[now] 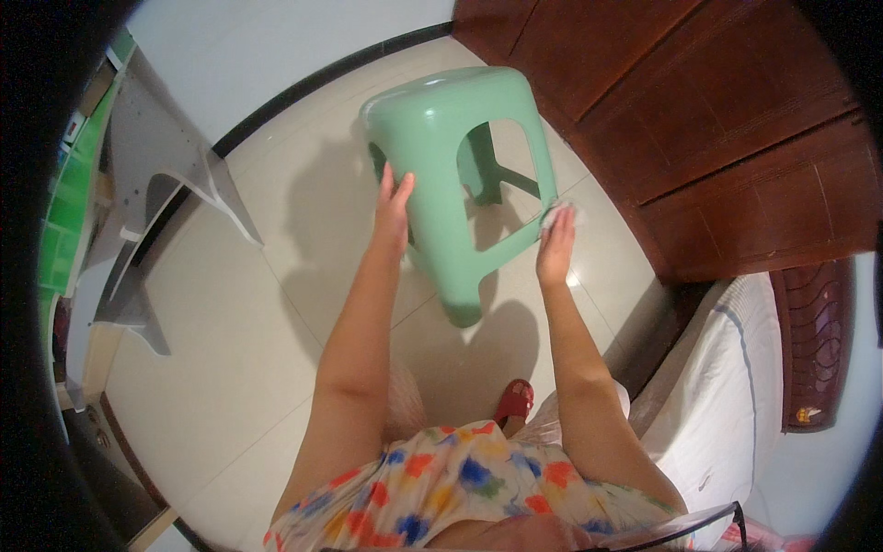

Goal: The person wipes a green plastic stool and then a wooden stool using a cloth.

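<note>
A light green plastic stool stands in front of me, seat uppermost, with large cut-outs in its sides. My left hand grips the left edge of its nearest leg, thumb on the outer face and fingers partly hidden behind. With my right hand I press a whitish cloth or tissue against the stool's right leg, near where the lower crossbar joins it. The cloth is blurred, and my fingers lie over part of it.
Glossy beige tiles cover the floor. Dark reddish-brown wooden cabinet doors rise at the right. A bed with a white sheet is at lower right. Grey shelving panels with green compartments stand left. A red slipper is on my foot.
</note>
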A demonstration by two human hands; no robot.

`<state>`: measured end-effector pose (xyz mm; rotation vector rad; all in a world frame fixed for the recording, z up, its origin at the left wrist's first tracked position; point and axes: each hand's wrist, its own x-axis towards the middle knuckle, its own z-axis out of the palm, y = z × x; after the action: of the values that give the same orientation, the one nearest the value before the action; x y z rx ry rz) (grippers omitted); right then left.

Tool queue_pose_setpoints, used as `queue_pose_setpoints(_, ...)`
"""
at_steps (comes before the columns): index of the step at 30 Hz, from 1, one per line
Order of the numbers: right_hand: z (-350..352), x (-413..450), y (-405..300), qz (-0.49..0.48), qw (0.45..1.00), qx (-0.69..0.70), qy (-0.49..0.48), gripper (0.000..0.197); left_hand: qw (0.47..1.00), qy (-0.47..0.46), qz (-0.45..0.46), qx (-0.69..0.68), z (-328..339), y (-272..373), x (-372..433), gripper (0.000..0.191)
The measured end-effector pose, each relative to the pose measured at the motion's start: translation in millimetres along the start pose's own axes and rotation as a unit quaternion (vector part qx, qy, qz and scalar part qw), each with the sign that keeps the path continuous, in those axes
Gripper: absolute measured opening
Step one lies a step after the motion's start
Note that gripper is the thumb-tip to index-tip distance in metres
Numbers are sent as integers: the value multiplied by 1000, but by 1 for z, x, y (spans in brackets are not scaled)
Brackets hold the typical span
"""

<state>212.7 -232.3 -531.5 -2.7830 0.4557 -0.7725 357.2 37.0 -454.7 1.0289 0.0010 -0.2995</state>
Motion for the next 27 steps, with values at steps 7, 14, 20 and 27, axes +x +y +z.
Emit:
queue_pose_setpoints(7, 43, -37, 65, 123, 988, 89, -29, 57, 998, -47, 29, -30, 6, 10, -5, 60)
queue_pose_setpoints(14, 44, -29, 27, 101, 984, 146, 27, 59, 998, -49, 16, -47, 1, 13, -6, 60)
queue_pose_setpoints(20, -7, -15, -66, 54, 963, 264, 7, 36, 999, -6, 22, -42, 0, 11, -3, 63)
queue_pose_setpoints(27, -20, -66, -112, -67, 947, 293, -110, 29, 996, -32, 19, -78, -5, 10, -1, 67)
